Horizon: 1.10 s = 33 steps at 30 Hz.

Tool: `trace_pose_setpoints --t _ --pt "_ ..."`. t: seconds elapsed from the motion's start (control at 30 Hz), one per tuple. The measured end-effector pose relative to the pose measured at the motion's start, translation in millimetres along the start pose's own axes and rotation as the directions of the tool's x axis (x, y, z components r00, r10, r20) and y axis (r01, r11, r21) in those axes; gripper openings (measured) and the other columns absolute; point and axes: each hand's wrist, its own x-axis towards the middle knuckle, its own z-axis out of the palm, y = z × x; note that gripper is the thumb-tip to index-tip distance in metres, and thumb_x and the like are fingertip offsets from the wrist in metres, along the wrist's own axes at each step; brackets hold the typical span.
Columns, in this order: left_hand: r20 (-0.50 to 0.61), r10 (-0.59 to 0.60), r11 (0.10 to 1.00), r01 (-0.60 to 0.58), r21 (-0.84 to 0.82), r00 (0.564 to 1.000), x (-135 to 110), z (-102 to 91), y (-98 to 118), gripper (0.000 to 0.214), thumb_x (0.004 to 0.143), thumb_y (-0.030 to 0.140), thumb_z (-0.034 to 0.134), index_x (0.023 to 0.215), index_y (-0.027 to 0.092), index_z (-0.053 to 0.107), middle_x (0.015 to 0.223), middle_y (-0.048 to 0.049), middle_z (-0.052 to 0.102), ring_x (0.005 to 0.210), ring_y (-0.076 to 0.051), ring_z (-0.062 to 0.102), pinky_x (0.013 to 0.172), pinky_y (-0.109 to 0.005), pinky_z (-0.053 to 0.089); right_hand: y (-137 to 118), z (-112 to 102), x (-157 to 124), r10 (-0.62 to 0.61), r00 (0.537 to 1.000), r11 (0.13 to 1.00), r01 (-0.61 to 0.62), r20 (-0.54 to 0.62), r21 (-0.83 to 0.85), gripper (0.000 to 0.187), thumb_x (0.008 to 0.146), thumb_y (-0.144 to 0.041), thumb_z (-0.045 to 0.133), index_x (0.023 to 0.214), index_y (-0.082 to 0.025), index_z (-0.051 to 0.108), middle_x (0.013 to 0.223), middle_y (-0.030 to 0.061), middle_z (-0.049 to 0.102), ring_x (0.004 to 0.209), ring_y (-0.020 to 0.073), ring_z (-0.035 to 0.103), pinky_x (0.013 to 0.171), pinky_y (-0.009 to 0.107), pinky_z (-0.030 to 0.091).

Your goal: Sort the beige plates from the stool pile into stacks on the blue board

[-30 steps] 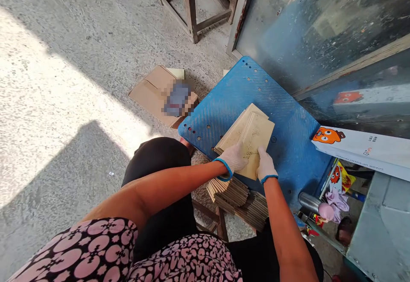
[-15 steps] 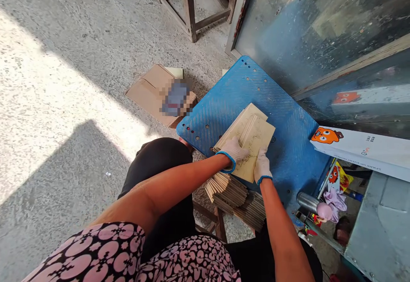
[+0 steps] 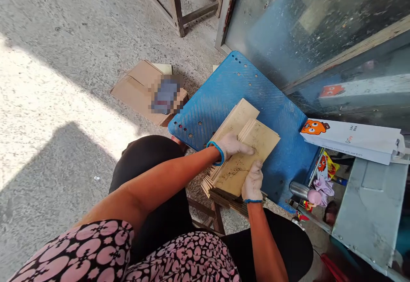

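A stack of thin tan rectangular boards (image 3: pixel 238 169), its top face marked with dark specks and lines, lies tilted between my gloved hands. My left hand (image 3: pixel 235 145) presses across its upper left side, thumb stretched over the top board. My right hand (image 3: pixel 253 183) grips the right edge, fingers bent and partly hidden underneath. Beyond and left of it, a second pile of similar boards (image 3: pixel 238 115) rests on the blue plastic board (image 3: pixel 211 103). More boards with fanned edges (image 3: pixel 206 185) show under the held stack, toward my lap.
Left on the floor are flat cardboard pieces (image 3: pixel 130 90) with a blurred-out item on top. A white box with an orange cartoon (image 3: pixel 355 139), a steel bottle (image 3: pixel 299 190) and a grey metal case (image 3: pixel 370 201) stand right. A glass door (image 3: pixel 272 26) and wooden stool (image 3: pixel 174 4) are behind.
The held stack has come down and toward my body, now covering most of the lower boards. My right hand has moved down and left with it. The view has shifted slightly.
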Motion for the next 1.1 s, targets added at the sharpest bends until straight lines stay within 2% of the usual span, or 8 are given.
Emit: trace_pose_setpoints --t 0.13,0.27,0.37,0.47,0.57,0.67,0.9,1.1 --pt "0.136 0.003 0.994 0.012 -0.113 0.991 -24.9 4.5 -3.8 0.054 0.041 0.025 0.089 0.091 0.013 0.071 0.088 -0.0057 0.074 0.074 -0.022 0.069 0.07 -0.034 0.058 -2.8 -9.3 -29.8 0.049 0.998 0.998 -0.05 0.037 0.024 0.065 0.09 -0.069 0.018 0.124 -0.025 0.05 0.122 0.0133 0.064 0.105 0.0222 0.067 0.081 0.037 0.058" --pt "0.185 0.011 0.999 -0.016 0.028 0.983 -44.8 2.4 -4.0 0.055 0.044 0.026 0.088 0.095 0.013 0.072 0.089 -0.0055 0.074 0.076 -0.022 0.069 0.068 -0.033 0.057 -32.9 -52.5 -38.0 -0.184 0.983 0.98 0.181 -0.028 -0.082 0.052 0.088 -0.06 0.043 0.13 -0.029 0.045 0.129 0.0081 0.06 0.116 0.0231 0.06 0.098 0.041 0.05" --pt "0.175 0.036 0.975 -0.072 0.209 0.984 -52.7 -0.2 -6.4 0.052 0.047 0.032 0.087 0.093 0.014 0.072 0.089 -0.0046 0.074 0.08 -0.023 0.069 0.067 -0.032 0.056 -75.4 -94.0 -36.6 -0.415 0.906 0.892 0.389 -0.076 -0.23 0.07 0.079 -0.052 0.062 0.14 -0.026 0.037 0.137 0.0091 0.052 0.125 0.0255 0.053 0.108 0.049 0.042" --pt "0.172 0.082 0.916 -0.143 0.375 0.982 -57.7 -0.7 -11.6 0.054 0.047 0.036 0.087 0.093 0.014 0.072 0.086 -0.0027 0.073 0.082 -0.024 0.068 0.067 -0.029 0.055 -119.3 -115.4 -39.0 -0.428 0.894 0.712 0.426 0.137 -0.559 0.092 0.067 -0.042 0.078 0.146 -0.023 0.037 0.144 0.0106 0.047 0.132 0.0285 0.046 0.114 0.048 0.034" --pt "0.195 0.089 0.823 -0.182 0.537 0.977 -63.9 1.5 -15.3 0.053 0.048 0.038 0.086 0.094 0.014 0.072 0.082 0.0 0.072 0.083 -0.023 0.067 0.066 -0.026 0.052 -144.3 -110.3 -43.4 -0.236 0.891 0.535 0.452 0.388 -0.713 0.107 0.06 -0.041 0.084 0.151 -0.026 0.032 0.139 0.009 0.053 0.127 0.0294 0.051 0.109 0.045 0.04" --pt "0.247 0.068 0.714 -0.22 0.664 0.967 -71.6 4.4 -15.3 0.048 0.053 0.041 0.083 0.094 0.017 0.072 0.08 0.0028 0.071 0.079 -0.019 0.066 0.064 -0.022 0.048 -141.7 -96.9 -46.5 -0.063 0.863 0.527 0.456 0.502 -0.717 0.111 0.059 -0.041 0.085 0.153 -0.029 0.027 0.134 0.0067 0.059 0.115 0.0267 0.061 0.097 0.039 0.05" --pt "0.37 -0.03 0.559 -0.291 0.776 0.929 -79.5 -1.7 -14.9 0.044 0.055 0.041 0.083 0.094 0.022 0.072 0.079 0.0051 0.07 0.073 -0.014 0.063 0.063 -0.019 0.044 -105.7 -85.2 -69.8 0.054 0.922 0.601 0.277 0.384 -0.749 0.061 0.065 -0.047 0.08 0.119 -0.024 0.062 0.1 0.0041 0.072 0.088 0.0218 0.068 0.077 0.033 0.055" --pt "0.59 -0.183 0.599 -0.387 0.701 0.786 -67.6 -11.7 11.0 0.049 0.051 0.038 0.087 0.094 0.018 0.072 0.085 0.0019 0.073 0.079 -0.018 0.064 0.069 -0.024 0.048 -100.1 -70.3 -98.5 0.026 0.976 0.652 0.147 0.216 -0.744 0.067 0.064 -0.058 0.077 0.117 -0.021 0.061 0.099 0.0074 0.072 0.084 0.0229 0.068 0.075 0.033 0.055"
